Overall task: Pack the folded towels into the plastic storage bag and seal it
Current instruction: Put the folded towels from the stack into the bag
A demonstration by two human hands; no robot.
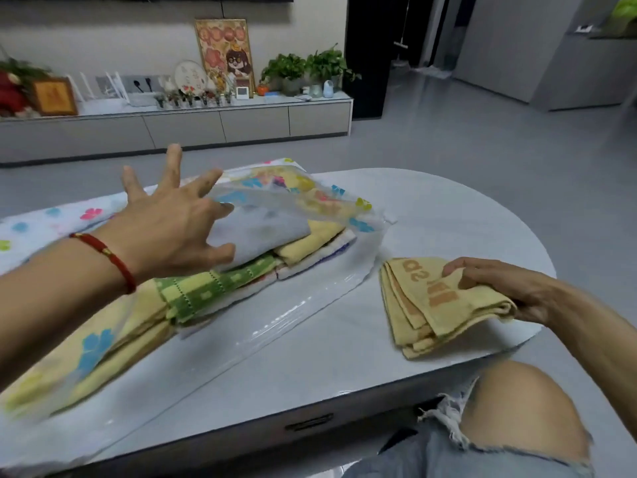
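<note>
Most towels (241,270) already sat inside the plastic bag (310,301) on the bench (431,208). My left hand (172,229), its grip released with fingers spread, seemingly lifted the bag's flap. My right hand (503,288) pinched the last orange towel (437,305) beside the bag; sealing remained.

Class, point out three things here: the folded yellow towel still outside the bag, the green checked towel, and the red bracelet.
folded yellow towel (434,305), head view, its top fold
green checked towel (206,291), head view, middle
red bracelet (110,258), head view, on the wrist
</note>
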